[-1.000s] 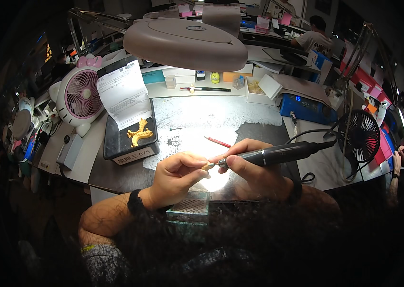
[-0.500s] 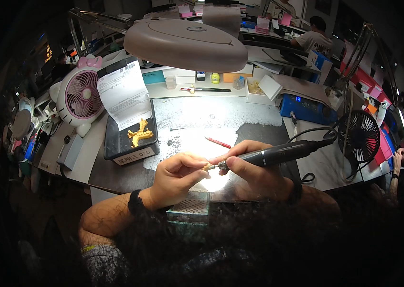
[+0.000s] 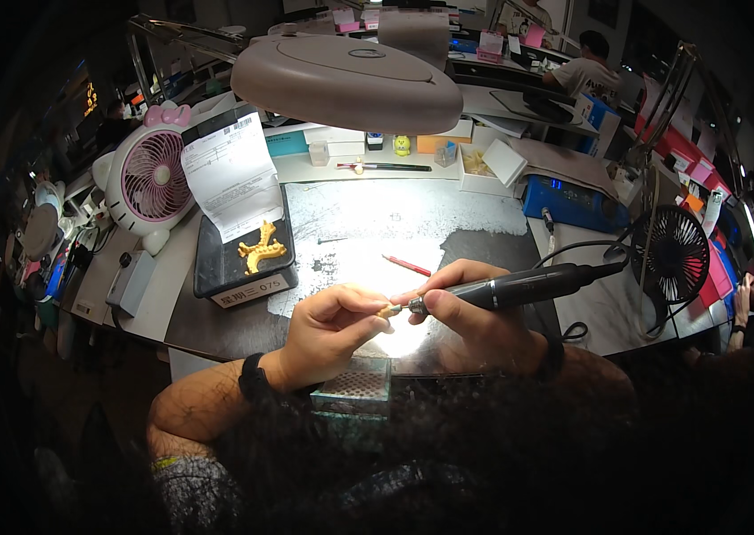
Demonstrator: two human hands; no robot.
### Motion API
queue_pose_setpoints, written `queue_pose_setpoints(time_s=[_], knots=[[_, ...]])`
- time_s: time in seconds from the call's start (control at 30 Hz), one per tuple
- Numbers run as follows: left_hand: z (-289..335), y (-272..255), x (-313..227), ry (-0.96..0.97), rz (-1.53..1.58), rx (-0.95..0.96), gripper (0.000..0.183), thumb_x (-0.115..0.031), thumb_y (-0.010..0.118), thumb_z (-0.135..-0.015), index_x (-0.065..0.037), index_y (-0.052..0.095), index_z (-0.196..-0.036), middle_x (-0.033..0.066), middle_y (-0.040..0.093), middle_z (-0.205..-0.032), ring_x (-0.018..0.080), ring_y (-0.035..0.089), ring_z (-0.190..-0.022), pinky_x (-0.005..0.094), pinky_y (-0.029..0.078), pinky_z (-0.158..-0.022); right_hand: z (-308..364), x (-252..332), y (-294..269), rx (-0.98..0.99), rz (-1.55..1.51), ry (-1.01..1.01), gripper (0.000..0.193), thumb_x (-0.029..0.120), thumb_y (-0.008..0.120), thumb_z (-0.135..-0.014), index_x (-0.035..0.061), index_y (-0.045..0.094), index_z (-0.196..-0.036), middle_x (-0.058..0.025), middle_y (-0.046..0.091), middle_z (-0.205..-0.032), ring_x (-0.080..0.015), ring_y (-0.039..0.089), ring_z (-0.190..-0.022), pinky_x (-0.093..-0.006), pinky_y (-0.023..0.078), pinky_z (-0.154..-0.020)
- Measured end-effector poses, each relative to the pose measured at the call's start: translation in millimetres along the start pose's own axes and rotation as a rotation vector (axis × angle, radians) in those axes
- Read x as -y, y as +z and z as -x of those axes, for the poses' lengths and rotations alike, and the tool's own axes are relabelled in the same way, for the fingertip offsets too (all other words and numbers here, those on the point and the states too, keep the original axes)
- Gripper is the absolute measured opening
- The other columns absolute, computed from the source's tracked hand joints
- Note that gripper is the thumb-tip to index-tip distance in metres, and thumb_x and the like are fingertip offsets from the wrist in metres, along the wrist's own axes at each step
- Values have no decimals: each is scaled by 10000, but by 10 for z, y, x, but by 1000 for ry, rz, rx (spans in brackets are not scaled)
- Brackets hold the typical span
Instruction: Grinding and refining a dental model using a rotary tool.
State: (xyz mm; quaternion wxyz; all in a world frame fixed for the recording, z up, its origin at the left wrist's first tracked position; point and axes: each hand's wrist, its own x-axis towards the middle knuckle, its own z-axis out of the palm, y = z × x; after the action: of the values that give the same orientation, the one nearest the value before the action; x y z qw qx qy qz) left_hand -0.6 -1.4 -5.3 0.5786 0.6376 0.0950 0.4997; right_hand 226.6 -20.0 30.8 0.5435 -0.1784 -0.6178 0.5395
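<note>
My left hand (image 3: 332,328) is closed, pinching a small yellowish piece (image 3: 385,312) between thumb and fingertips. The fingers hide most of the piece, so its kind cannot be made out. In my right hand (image 3: 475,312) is a dark rotary grinding handpiece (image 3: 528,285), held like a pen with its cord running off to the right. Its metal nose and small tip (image 3: 398,308) point left and meet or nearly meet the piece. Just beyond the hands a red pencil-like tool (image 3: 407,265) lies on the bench. Below them sits a box with a perforated top (image 3: 352,383).
A black tray (image 3: 216,283) at left holds yellow dental-arch-shaped models (image 3: 263,250) and a printed sheet (image 3: 232,174). A pink-and-white fan (image 3: 152,174) stands behind it. Overhead hangs a large lamp (image 3: 346,85). A blue control box (image 3: 573,203) and a black fan (image 3: 669,254) are at right.
The handpiece's tip has shifted very slightly at the small piece, and more of the tip shows. Both hands stay in nearly the same place.
</note>
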Motion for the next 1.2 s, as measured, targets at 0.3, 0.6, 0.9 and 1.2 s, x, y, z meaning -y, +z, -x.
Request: queue_pose_setpoints(time_s=[0.3,0.6,0.9,1.2], knots=[[8,-24,21,2,-6,7,160,90,613,-931,41,609,-1083,156,653,-1140,208,663,-1061,352,580,-917,1,0,-3,6,14,4,106,33,624,-959,-59,648,-1007,-128,705,-918,-147,682,-851,-279,567,-780],[3,-12,3,-4,-28,-3,168,111,608,-921,19,609,-1061,169,644,-1121,221,669,-1026,372,594,-892,-5,12,-4,11,31,1,105,36,628,-956,-56,655,-1000,-119,707,-897,-141,683,-836,-270,562,-762],[-4,-10,2,17,-16,24,171,100,608,-928,31,612,-1085,164,650,-1160,216,662,-1071,346,578,-912,-3,12,4,-6,1,15,100,34,618,-962,-53,652,-997,-120,705,-905,-142,678,-839,-278,562,-777],[-4,8,-13,10,-37,8,181,113,606,-919,32,626,-1080,157,648,-1153,209,660,-1070,332,572,-916,-3,29,-17,6,-12,32,100,36,609,-967,-48,638,-1013,-126,710,-922,-149,684,-847,-298,560,-836]])
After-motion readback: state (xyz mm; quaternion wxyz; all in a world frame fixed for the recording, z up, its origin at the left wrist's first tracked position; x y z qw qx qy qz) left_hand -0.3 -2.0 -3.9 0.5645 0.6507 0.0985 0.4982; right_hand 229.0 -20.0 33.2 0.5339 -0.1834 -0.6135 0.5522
